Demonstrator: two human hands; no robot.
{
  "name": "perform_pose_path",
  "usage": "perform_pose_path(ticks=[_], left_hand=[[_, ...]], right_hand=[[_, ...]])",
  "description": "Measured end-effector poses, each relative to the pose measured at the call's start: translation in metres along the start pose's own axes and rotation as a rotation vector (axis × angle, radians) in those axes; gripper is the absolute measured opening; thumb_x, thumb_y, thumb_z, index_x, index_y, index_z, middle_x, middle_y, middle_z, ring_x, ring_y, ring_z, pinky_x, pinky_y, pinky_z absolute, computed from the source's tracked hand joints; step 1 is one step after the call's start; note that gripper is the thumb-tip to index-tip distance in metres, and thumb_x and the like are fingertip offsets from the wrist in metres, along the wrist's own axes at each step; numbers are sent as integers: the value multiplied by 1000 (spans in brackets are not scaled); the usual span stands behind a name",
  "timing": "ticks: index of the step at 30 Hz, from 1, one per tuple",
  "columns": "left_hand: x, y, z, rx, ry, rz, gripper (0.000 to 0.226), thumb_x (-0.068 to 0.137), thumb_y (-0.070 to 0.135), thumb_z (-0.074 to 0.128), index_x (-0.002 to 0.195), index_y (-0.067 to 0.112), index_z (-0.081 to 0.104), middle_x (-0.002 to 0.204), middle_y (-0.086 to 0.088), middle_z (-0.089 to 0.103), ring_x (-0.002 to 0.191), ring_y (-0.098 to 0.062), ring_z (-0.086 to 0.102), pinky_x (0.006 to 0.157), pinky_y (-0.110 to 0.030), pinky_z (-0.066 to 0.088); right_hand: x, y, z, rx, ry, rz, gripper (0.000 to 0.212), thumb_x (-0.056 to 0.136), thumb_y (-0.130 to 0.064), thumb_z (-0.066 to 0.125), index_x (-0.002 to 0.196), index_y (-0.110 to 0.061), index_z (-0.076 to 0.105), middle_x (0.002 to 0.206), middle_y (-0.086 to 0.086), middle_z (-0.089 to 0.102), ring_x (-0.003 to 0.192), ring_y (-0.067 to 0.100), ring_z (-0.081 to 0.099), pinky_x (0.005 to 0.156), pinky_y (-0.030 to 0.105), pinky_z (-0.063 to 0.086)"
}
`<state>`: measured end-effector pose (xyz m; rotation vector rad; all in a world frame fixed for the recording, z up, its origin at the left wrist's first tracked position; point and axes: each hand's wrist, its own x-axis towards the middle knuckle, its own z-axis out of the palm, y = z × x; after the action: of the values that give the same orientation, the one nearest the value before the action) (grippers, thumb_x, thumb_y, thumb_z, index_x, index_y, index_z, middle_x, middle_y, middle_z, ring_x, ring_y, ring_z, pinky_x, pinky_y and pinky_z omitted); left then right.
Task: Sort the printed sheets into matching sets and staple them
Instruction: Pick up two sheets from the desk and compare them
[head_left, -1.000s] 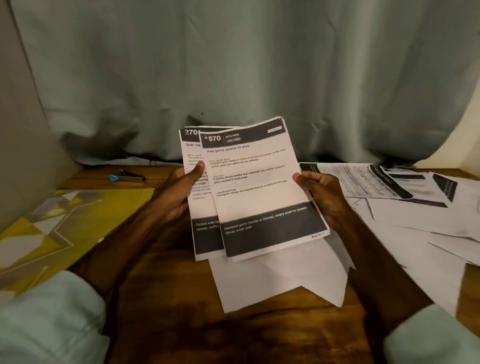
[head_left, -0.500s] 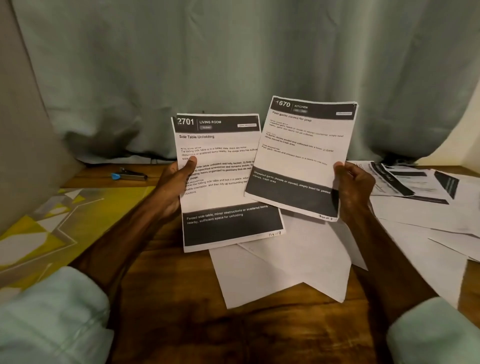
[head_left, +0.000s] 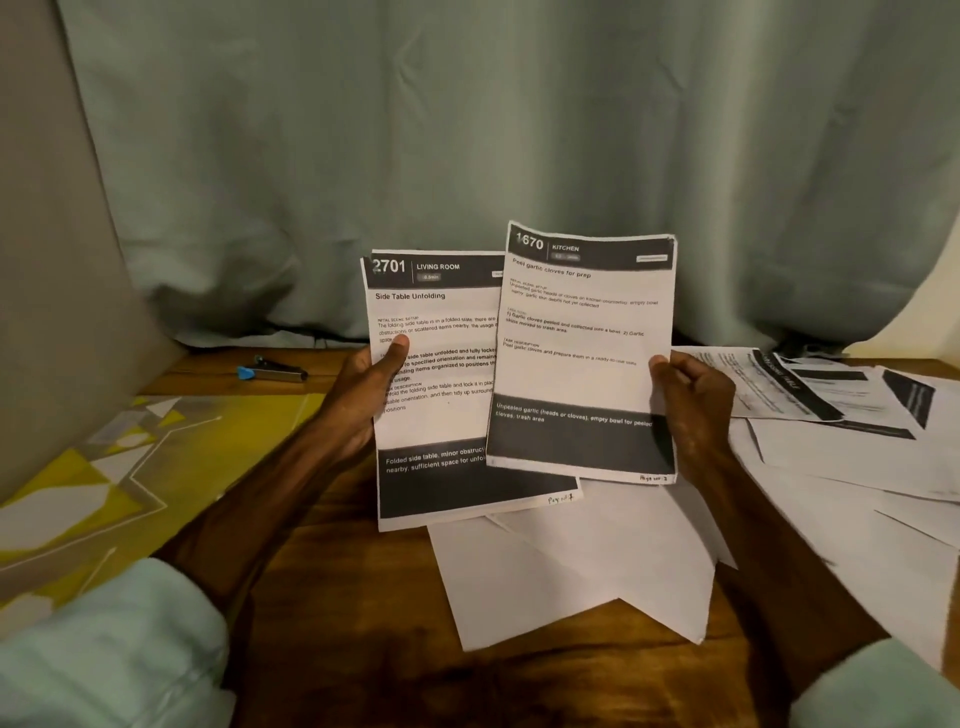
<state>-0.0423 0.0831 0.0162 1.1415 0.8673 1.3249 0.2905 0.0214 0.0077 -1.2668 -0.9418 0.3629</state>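
Moved: a second ago the 1670 sheet lay on top of the 2701 sheet; it now sits pulled off to the right, and lower than half a second ago
Left hand: centre left of the frame, grips the 2701 sheet by its left edge, thumb pressed flat on the printed face, the other fingers hidden behind the paper
Right hand: centre right, fingers curled round the right edge of the 1670 sheet, thumb tip on its front
2701 sheet: held up facing the camera, headed "Living Room", its right edge covered by the other sheet
1670 sheet: held up slightly higher, headed "Kitchen", its left edge overlapping the 2701 sheet
Blank sheets: flat on the table, below and behind the held pair, overlapping each other
Printed pile: spread loosely at the right edge of the frame, sheets overlapping at angles
Small tool: blue-tipped, at the back of the table, centre left, well apart from both hands
Mat: yellow and grey pattern, lower left
Curtain: pale green, fills the upper frame
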Motion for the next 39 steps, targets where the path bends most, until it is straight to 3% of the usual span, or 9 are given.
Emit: perform_pose_path(ticks=[5,8,11,15,22,25,28,32,39], left_hand=[[-2,-1,5,24,29,-36,29,101,37,57,114,12,66,109,-12,77,98,-31,75,83,-45,62],[-5,-2,13,-23,-27,-101,39,104,43,49,123,14,66,116,-12,75,104,-31,73,90,-47,59],[-10,-6,19,-99,-115,-170,45,101,46,53,132,15,64,125,-12,71,114,-33,69,98,-49,54],[-14,-10,23,180,-39,-55,11,101,18,62,110,17,69,110,-3,75,87,-15,76,73,-31,62],[-13,17,9,308,14,-89,32,104,12,55,134,4,60,131,-13,67,112,-26,69,92,-34,54],[-18,29,-5,424,26,-100,30,103,11,57,132,2,60,131,-11,67,103,-23,69,81,-30,54],[-23,45,-37,531,32,-105,27,100,13,63,126,6,61,125,-6,69,86,-15,69,66,-23,56],[-40,64,-91,668,24,-102,39,92,16,74,128,5,66,127,-9,70,104,-26,72,98,-45,56],[-74,70,-166,850,62,17,36,91,7,74,126,5,67,125,-9,70,111,-27,69,102,-42,53]], right_hand=[[-18,2,18,-24,-112,-7,8,97,-22,67,95,-15,71,94,-7,75,81,9,73,68,16,58],[-30,6,37,-112,-186,-15,24,95,-28,69,85,-6,71,88,11,74,85,29,71,80,40,60],[-41,5,54,-131,-256,36,33,97,-33,67,90,-1,70,92,16,73,87,32,69,83,42,57],[-50,3,62,-117,-325,143,35,98,-35,64,105,-1,66,98,9,73,92,27,70,83,37,55],[-64,-24,70,228,-491,453,36,93,-12,71,128,-11,62,116,8,75,96,27,76,83,41,62],[-77,-36,80,224,-620,427,29,94,-7,68,123,-10,68,116,4,75,93,20,76,70,28,62],[-88,-50,96,218,-665,405,30,92,-3,69,121,-7,70,113,6,76,94,23,76,80,32,63],[-112,-62,125,90,-744,349,31,90,-4,71,121,-4,71,114,8,76,100,26,75,96,43,57],[-173,-85,169,-114,-836,247,19,94,-14,72,108,-1,71,94,8,77,65,19,74,49,29,57]])
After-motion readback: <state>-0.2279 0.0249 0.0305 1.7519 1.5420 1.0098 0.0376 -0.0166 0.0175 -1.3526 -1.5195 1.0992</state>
